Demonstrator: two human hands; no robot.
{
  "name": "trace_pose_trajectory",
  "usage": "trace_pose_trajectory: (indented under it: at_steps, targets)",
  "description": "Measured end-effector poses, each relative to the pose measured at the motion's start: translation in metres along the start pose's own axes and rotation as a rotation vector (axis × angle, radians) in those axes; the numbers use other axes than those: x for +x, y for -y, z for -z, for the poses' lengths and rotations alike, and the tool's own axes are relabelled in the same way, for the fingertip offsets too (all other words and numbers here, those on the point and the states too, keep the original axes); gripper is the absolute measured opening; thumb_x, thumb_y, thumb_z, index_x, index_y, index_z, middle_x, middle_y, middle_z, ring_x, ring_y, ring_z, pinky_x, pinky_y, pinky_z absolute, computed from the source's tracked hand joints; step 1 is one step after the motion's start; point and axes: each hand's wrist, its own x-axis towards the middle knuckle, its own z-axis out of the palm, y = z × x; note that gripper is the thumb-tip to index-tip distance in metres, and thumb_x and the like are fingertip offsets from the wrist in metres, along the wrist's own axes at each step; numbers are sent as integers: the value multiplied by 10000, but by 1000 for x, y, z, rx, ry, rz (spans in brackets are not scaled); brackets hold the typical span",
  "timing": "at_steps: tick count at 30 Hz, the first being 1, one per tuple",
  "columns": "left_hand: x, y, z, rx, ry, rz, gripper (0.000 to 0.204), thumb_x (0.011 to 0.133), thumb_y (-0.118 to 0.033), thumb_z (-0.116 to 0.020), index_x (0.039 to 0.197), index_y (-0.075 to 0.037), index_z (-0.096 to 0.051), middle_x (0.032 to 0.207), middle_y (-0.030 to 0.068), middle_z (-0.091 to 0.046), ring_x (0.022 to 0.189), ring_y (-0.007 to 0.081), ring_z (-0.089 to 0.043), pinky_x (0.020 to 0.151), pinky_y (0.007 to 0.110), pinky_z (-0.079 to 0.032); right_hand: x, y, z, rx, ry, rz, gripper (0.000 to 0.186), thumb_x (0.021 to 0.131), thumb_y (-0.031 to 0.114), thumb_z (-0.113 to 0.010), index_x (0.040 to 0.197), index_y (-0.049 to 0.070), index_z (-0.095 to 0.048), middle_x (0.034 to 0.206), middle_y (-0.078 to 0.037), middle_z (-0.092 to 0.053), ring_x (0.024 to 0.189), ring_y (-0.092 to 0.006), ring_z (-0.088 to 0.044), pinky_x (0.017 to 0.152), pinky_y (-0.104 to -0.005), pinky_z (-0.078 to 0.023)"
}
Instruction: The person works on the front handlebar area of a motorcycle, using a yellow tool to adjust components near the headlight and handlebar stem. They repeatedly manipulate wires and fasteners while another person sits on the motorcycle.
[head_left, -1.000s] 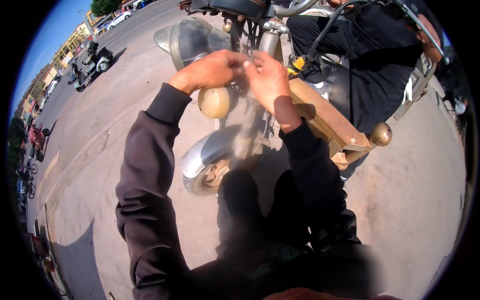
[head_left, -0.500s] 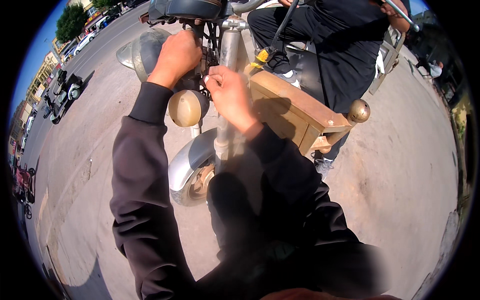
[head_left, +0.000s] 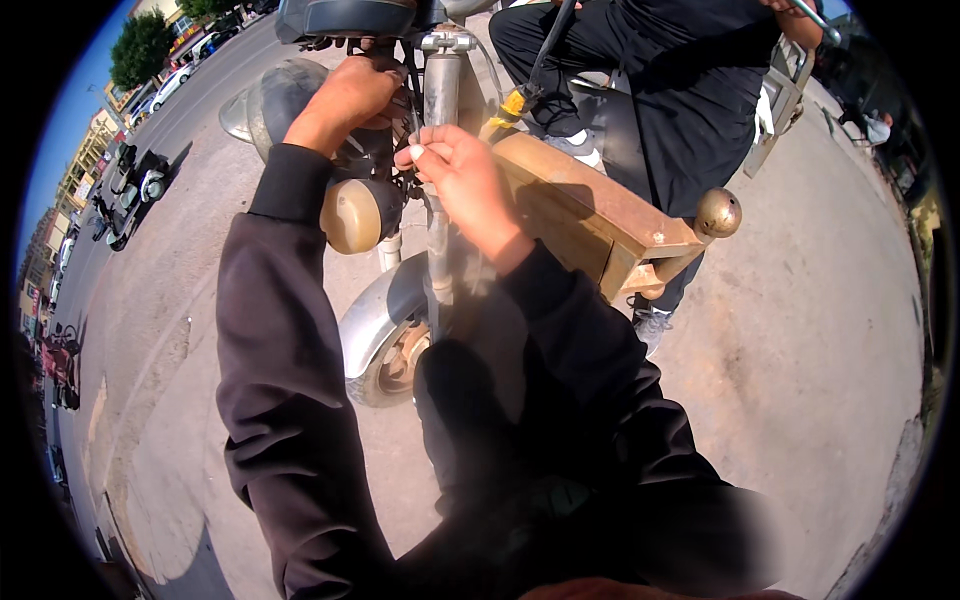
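Left hand (head_left: pixel 350 98) left of fork tube (head_left: pixel 441 92), grip hidden, can't tell; right hand (head_left: pixel 462 182) across tube, pinched closed, contents unclear.

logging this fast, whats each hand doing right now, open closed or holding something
Left hand: partly hidden; open, closed or holding cannot be told.
Right hand: closed in a pinch by the fork tube; anything held cannot be told.
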Motion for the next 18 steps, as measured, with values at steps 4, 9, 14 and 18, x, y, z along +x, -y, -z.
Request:
trace_pose_trajectory:
  at_steps: [4,9,14,18]
  targets:
    - [8,5,-3,-43,-31,-27,249,1004,-223,-516,1162,-79,-642,991,28,-707,827,131,-708,661,260,-527,-2,-5,1,-369,94,126,208,894,83,-647,1083,-3,-646,912,-132,-739,850,-207,-716,774,-324,-545]
    - [6,9,4,-112,-35,29,206,998,-193,-513,1136,-97,-631,958,9,-700,805,121,-713,642,256,-513,-18,15,28,-586,-374,239,270,894,140,-648,1116,-11,-621,951,-141,-713,893,-269,-687,828,-359,-512]
    - [3,-1,1,-150,-14,-15,265,970,-104,-473,1208,-89,-590,1054,26,-710,825,118,-716,587,221,-486,45,-9,90,-544,-590,326,320,940,174,-635,1147,-54,-549,986,-140,-659,905,-241,-617,833,-341,-479]
    - [8,3,5,-97,14,-11,292,946,-56,-466,1201,-78,-606,1039,21,-721,800,82,-695,550,203,-456,61,1,103,-321,-304,118,326,985,227,-607,1152,-47,-548,943,-73,-644,841,-142,-571,772,-290,-468]
